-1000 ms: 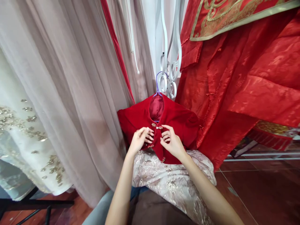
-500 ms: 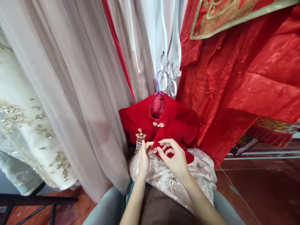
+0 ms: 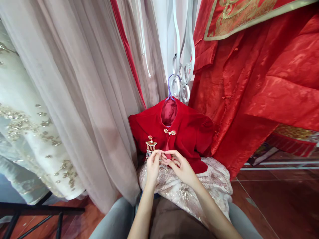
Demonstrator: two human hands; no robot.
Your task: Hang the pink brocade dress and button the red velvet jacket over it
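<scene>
A short red velvet jacket (image 3: 189, 126) hangs in front of me on a purple hanger (image 3: 170, 89). Its collar is joined by a jewelled flower clasp (image 3: 169, 132). A fan-shaped tassel brooch (image 3: 151, 144) hangs on the left side of the chest. My left hand (image 3: 154, 167) pinches the jacket's lower front edge. From the other side my right hand (image 3: 183, 168) closes on the same spot, fingertips meeting the left ones. Fingers mostly cover the lower flower clasp there, so whether it is fastened cannot be seen.
Pale sequined fabric (image 3: 184, 192) lies over my lap under the jacket. Long greyish-pink drapes (image 3: 99, 99) and a beaded white gown (image 3: 30, 132) hang at left. Red satin garments (image 3: 244, 86) hang at right. A white scrolled metal stand (image 3: 185, 74) rises behind the hanger.
My right hand has come in from the right against my left fingers, and its spread fingers have closed. The lower flower clasp, visible before, is now mostly covered.
</scene>
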